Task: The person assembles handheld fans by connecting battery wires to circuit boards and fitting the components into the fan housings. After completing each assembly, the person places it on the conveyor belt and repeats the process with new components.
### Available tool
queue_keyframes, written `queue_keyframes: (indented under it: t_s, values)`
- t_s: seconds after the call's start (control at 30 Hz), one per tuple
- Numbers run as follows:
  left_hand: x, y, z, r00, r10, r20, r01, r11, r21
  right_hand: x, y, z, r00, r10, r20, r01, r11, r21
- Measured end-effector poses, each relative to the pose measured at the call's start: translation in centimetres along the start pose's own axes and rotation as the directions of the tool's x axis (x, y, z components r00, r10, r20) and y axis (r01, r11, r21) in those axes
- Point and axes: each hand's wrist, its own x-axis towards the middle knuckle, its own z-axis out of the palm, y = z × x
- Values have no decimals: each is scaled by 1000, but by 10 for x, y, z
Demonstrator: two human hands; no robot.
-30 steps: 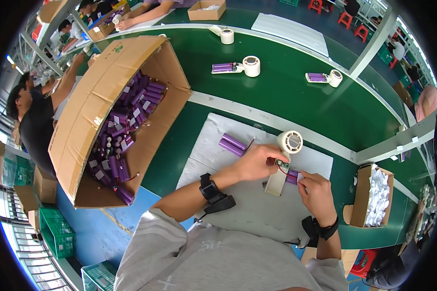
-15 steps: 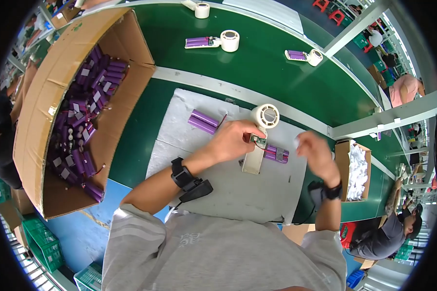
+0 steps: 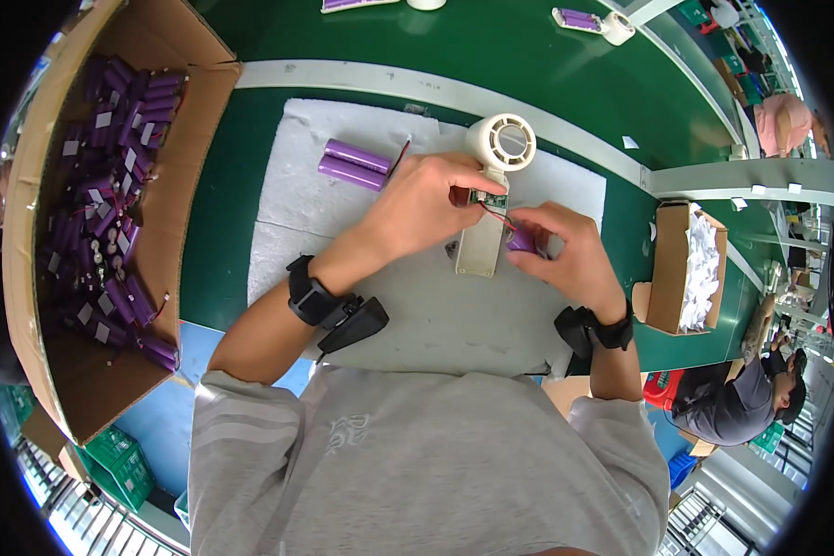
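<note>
A white handheld fan (image 3: 477,246) lies on a pale foam sheet (image 3: 292,176), its round head pointing away from me. The handle is uncovered, showing a small green circuit board (image 3: 491,198) with thin red and dark wires. My left hand (image 3: 422,199) is closed on the fan near its neck, beside the board. Just right of the handle, my right hand (image 3: 573,248) grips a purple battery pack (image 3: 521,241) between thumb and fingers, which partly cover it. Another purple battery pack (image 3: 354,164) with a wire rests on the foam, left of my left hand.
A large cardboard box (image 3: 199,157) full of purple battery packs stands at the left. At the right, a smaller cardboard box (image 3: 667,283) holds white paper pieces. Another opened fan (image 3: 593,23) lies on the green surface beyond the white rail (image 3: 371,79). A person (image 3: 746,398) sits far right.
My right hand has come left and closed on the battery pack beside the fan. My left hand stays at the fan's neck. The whole view has shifted, and the fans beyond the rail appear higher.
</note>
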Motion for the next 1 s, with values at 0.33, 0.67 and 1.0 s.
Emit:
queue_keyframes:
  t_s: [0.33,0.67,1.0]
  values:
    - [-1,2,-6,988,127,93,-142,972,185,-16,0,-7,932,-103,347,-258,485,836]
    - [0,7,-4,983,170,64,-180,957,226,-11,10,-5,992,-71,105,-18,740,673]
    - [-1,2,-10,974,202,99,-217,960,178,-10,1,28,991,-109,-72,123,966,227]
